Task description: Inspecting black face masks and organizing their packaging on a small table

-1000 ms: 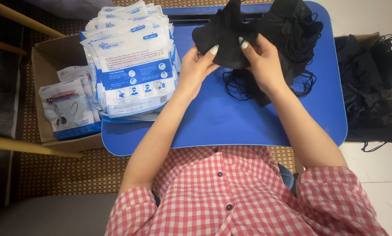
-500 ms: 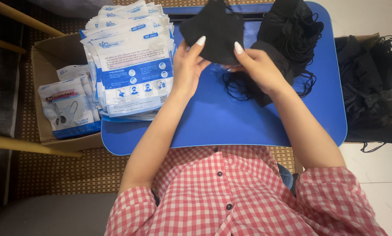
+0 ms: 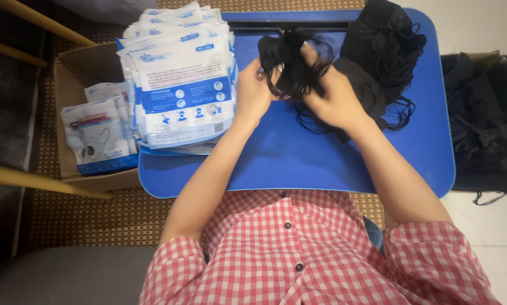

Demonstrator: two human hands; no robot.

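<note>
Both hands hold one black face mask (image 3: 290,65) with thin ear loops above the blue lap table (image 3: 299,164). My left hand (image 3: 252,93) grips its left side. My right hand (image 3: 332,96) pinches the right side, fingers curled into the loops. Just right of my hands lies a heap of black masks (image 3: 386,51) on the table's far right part. A tall stack of white-and-blue plastic pouches (image 3: 180,85) sits on the table's left side.
A cardboard box (image 3: 75,73) left of the table holds packed masks in pouches (image 3: 98,135). Another container with black masks (image 3: 485,124) stands on the right. Wooden rails (image 3: 39,181) cross the left side over a woven mat.
The mask was spread flat between my hands; now it is folded and bunched, with the loops gathered. Both hands have closed in towards each other.
</note>
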